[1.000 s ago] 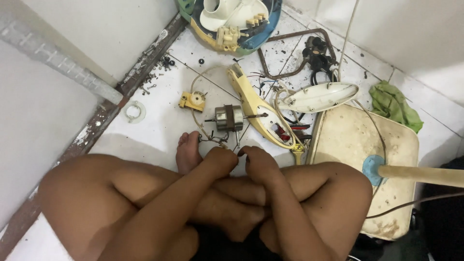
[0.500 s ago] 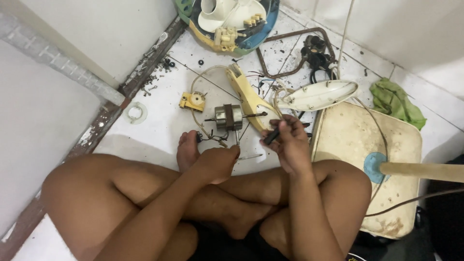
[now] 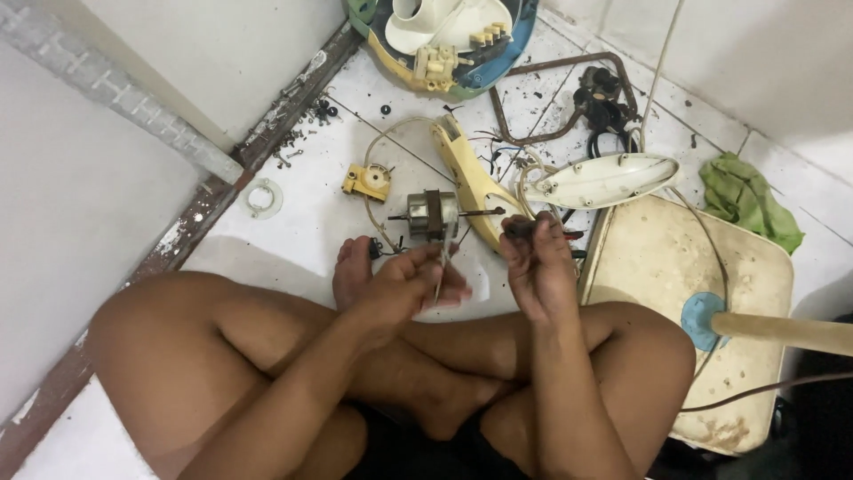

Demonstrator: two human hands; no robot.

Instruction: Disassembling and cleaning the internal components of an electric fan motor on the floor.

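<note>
Over the crossed legs, both hands have lifted apart: left hand pinches a thin wire, right hand grips something dark, perhaps a wire end, near the motor.

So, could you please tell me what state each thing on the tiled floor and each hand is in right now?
Small metal motor: out of its housing, lying on its side, shaft horizontal.
Cream square fan base: flat on the floor, dirty, pole attached.
Cream oval cover: detached, lying open side up.
Green cloth: crumpled.
Left hand: closed on a thin wire.
Right hand: fingertips pinched on something small and dark.
</note>
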